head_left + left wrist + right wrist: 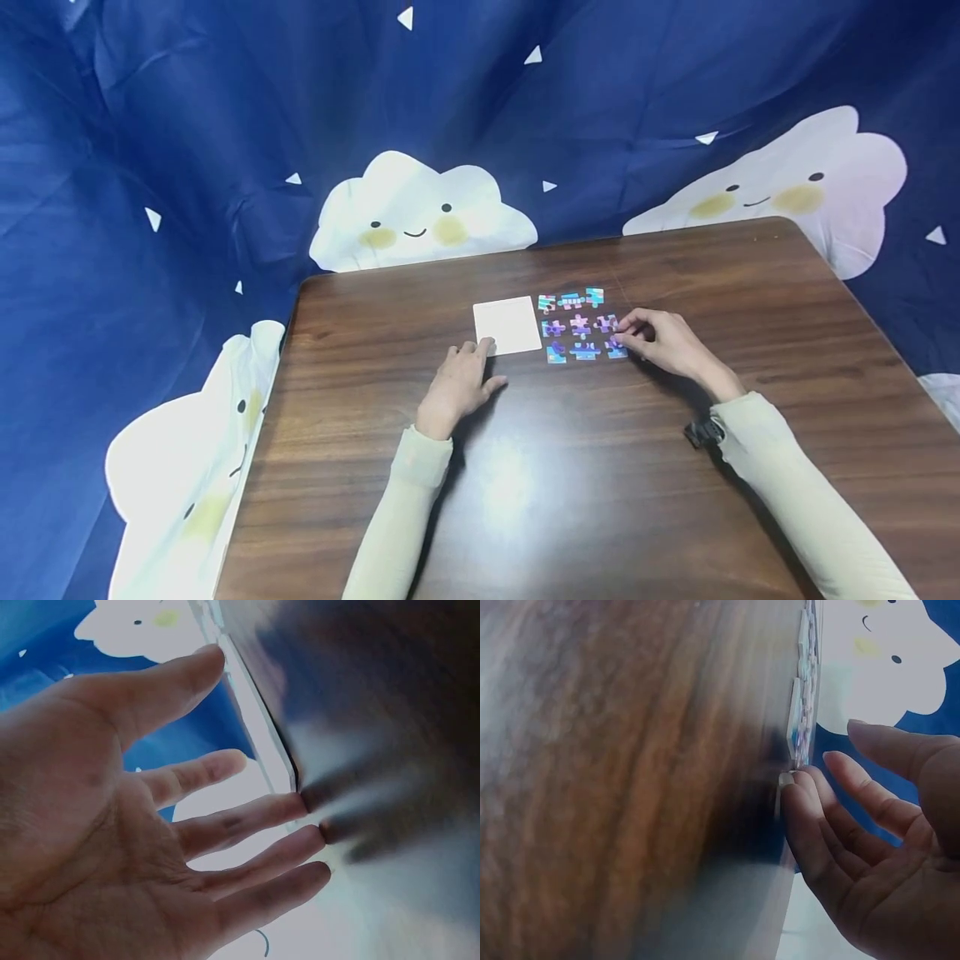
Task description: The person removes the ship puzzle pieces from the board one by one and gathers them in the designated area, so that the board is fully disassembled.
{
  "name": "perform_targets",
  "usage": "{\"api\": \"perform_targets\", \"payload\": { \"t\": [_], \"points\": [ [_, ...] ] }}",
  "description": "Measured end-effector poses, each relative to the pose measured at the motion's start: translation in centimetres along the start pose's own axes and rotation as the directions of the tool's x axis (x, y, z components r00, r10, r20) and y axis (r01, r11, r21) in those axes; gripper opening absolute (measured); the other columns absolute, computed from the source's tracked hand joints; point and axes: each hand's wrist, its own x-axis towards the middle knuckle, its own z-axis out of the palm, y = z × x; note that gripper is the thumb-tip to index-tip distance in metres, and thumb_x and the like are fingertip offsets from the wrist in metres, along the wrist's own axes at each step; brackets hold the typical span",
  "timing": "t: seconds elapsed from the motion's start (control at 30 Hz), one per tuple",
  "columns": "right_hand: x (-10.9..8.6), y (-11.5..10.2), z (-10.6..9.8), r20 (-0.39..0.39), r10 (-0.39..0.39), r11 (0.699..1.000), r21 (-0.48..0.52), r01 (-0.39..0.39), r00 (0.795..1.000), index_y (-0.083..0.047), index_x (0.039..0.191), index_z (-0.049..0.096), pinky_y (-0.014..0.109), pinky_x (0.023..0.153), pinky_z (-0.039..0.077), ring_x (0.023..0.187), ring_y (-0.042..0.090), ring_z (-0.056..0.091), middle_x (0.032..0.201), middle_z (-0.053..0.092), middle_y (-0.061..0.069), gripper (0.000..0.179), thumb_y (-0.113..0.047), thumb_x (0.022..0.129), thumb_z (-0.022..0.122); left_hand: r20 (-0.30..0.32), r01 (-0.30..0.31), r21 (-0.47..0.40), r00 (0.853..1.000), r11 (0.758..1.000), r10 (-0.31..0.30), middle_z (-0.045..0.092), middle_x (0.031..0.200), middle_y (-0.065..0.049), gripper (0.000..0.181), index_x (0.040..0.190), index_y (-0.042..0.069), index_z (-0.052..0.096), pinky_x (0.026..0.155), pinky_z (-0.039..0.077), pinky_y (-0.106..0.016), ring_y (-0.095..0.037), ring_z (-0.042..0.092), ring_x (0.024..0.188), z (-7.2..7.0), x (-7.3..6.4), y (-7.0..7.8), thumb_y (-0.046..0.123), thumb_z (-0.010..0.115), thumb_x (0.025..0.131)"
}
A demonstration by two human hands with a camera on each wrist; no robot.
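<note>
Several small jigsaw pieces [580, 325], purple, pink and blue, lie in three loose rows on the brown table, small gaps between them. Left of them is a flat white square board [507, 326]. My left hand [459, 383] lies at the board's near left corner with fingers outstretched, holding nothing; the left wrist view shows fingertips on the tabletop beside the board's edge. At the right end of the rows is my right hand [667, 342], its fingertips right at a purple piece [606, 323]. In the right wrist view its fingers [806, 825] bend slightly and the thumb stands apart.
The wooden table [360, 500] has a glossy light reflection near its middle. Behind it and at its left hangs a dark blue curtain [225, 100] with white clouds and triangles. A dark strapped device [703, 432] sits at the right wrist.
</note>
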Motion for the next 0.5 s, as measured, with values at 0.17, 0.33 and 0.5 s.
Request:
{"api": "perform_targets", "payload": {
  "t": [0.17,0.33,0.5],
  "points": [
    [-0.1,-0.5,0.5,-0.026,-0.044,0.999,0.012,0.044,0.999,-0.008,0.108,0.073,0.021,0.067,0.052,0.075,0.015,0.067,0.09,0.076,0.007,0.015,-0.02,0.098,0.074,-0.045,0.002,0.055,0.999,0.999,0.001,0.062,0.139,-0.022,0.069,0.156,0.011,0.042,0.101,0.057,-0.052,-0.043,0.061,0.123,0.7,-0.2,-0.3,0.045,0.067,0.1],
    [-0.5,-1.2,1.2,-0.075,-0.094,0.996,-0.003,0.094,0.993,-0.006,0.108,0.074,0.029,0.07,0.056,0.079,0.019,0.07,0.096,0.076,0.009,0.015,-0.017,0.097,0.074,-0.104,-0.009,0.044,0.994,0.999,0.014,0.066,0.135,-0.025,0.071,0.157,0.006,0.041,0.104,0.056,-0.052,-0.045,0.065,0.122,1.5,-0.5,-0.7,0.044,0.065,0.102],
    [-0.6,-1.8,1.9,-0.117,-0.163,0.986,-0.035,0.161,0.98,-0.004,0.109,0.073,0.045,0.081,0.056,0.089,0.024,0.071,0.103,0.075,0.012,0.017,-0.015,0.096,0.076,-0.232,-0.02,0.019,0.972,1.0,0.024,0.073,0.119,-0.023,0.061,0.147,0.002,0.053,0.093,0.06,-0.051,-0.041,0.072,0.109,1.9,-0.4,-0.7,0.041,0.067,0.102]
  ]
}}
